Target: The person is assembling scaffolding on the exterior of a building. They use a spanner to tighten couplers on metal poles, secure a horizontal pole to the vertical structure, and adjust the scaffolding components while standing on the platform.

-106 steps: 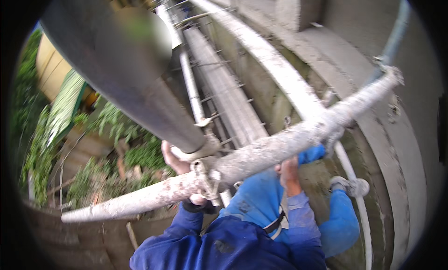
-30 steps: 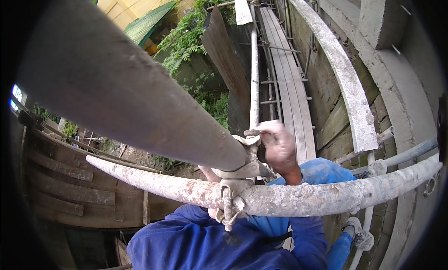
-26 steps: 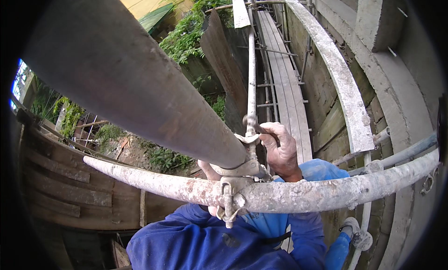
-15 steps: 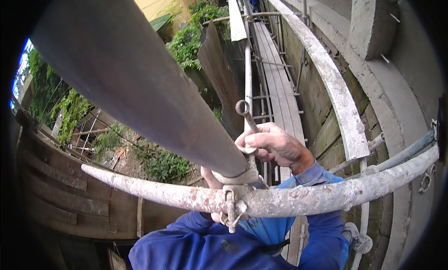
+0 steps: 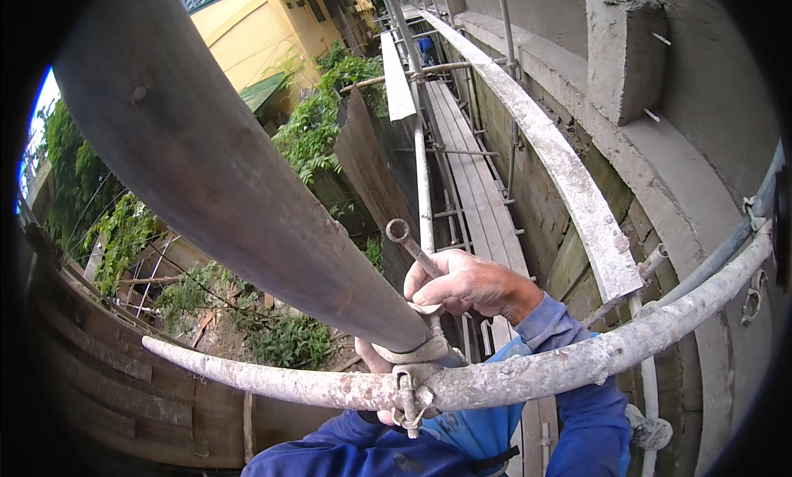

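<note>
A thick grey scaffold pole (image 5: 272, 205) slants up to the upper left from a scaffold clamp (image 5: 404, 366). The clamp joins it to a rusty, cement-crusted horizontal pipe (image 5: 528, 382) that crosses in front of me. My right hand (image 5: 478, 286) is closed around a wrench (image 5: 419, 257) just right of the slanted pole's foot. The wrench's hollow round end points up and left; its lower end is hidden by my fingers, close to the clamp's bolt. Behind the clamp, my left hand (image 5: 375, 359) wraps it from below, mostly hidden, with only some fingers showing.
A plank walkway (image 5: 478, 180) runs away between scaffold pipes. Right of it are a long cement-splashed board (image 5: 569, 164) and a concrete wall (image 5: 709, 164) with a jutting block (image 5: 625, 56). Bushes (image 5: 289, 341) and rusty sheeting (image 5: 367, 155) stand left. My shoe (image 5: 649, 427) is at lower right.
The wrench's round end has swung a little to the left with my right hand. My left hand stays at the clamp. The whole view has shifted, showing more of the far end.
</note>
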{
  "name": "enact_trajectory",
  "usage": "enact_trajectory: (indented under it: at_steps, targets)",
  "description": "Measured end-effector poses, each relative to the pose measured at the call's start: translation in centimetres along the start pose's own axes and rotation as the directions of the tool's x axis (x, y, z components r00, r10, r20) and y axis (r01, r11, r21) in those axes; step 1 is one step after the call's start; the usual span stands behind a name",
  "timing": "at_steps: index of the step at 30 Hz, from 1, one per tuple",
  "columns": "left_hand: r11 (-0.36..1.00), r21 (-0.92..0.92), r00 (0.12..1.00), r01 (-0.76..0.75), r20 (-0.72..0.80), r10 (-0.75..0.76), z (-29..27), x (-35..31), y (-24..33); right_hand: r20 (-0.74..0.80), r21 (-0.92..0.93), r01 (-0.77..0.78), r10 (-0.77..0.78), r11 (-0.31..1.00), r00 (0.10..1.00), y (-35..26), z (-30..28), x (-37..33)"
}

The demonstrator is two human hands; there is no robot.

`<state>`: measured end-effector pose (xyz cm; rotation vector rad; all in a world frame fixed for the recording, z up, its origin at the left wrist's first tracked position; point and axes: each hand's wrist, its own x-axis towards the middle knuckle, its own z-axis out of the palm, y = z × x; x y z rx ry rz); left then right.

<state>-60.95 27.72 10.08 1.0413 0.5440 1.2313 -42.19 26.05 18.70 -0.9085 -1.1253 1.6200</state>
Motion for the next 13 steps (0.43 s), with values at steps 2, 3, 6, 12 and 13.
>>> enact_trajectory:
  at_steps: [2,3,6,12,13]
  targets:
    - [0.996,0.083,0.999,0.016,0.050,-0.020,0.4,-0.1,1.0,-0.008,0.030,-0.018,0.018,0.999,1.000,-0.3,-0.1,-0.2]
    - [0.997,0.069,0.997,0.043,0.055,-0.047,0.3,0.0,1.2,0.001,0.011,0.005,-0.005,1.000,1.000,-0.1,-0.1,0.1]
    - [0.990,-0.087,0.993,0.110,0.051,-0.106,0.5,0.1,1.4,-0.045,-0.124,-0.012,0.007,0.992,0.999,0.2,-0.2,-0.2]
    - [0.928,-0.287,0.965,0.238,0.176,-0.193,-0.9,1.0,0.8,-0.017,-0.079,-0.031,0.029,0.996,0.999,0.8,-1.2,-1.0]
    - [0.895,-0.369,0.966,0.251,0.039,-0.255,-0.7,0.7,0.4,-0.021,-0.066,-0.055,0.053,0.996,0.998,0.5,-1.3,-1.0]
